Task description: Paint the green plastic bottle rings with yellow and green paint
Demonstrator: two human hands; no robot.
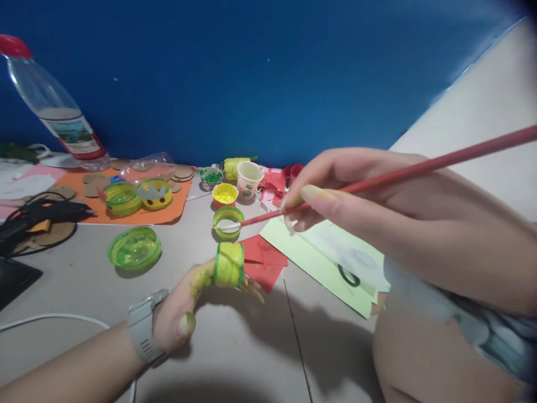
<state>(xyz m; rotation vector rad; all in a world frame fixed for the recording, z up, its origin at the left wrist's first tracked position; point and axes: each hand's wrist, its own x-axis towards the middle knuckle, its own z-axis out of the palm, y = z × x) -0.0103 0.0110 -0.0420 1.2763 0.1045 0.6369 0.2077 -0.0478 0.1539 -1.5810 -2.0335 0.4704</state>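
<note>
My right hand (361, 207) pinches a paintbrush (419, 168) with a red handle, its white-coated tip in front of a small yellow ring (229, 235) with green edges. On the fingers of my left hand (180, 308) sits another yellow ring with green rims (229, 264); the fingers pass through it and stick out beyond. Yellow-green paint marks that hand and its thumbnail. A cup of yellow paint (225, 193) stands just behind the standing ring, and a cup of green paint (211, 178) is farther back.
A white patterned paper cup (250, 179), red paper (264, 260) and light green paper (323, 268) lie around the middle. Leftward are a green plastic piece (135, 248), orange paper (176, 210) with painted pieces, a glue gun (50, 215) and a bottle (62, 112). A blue wall (268, 73) rises behind.
</note>
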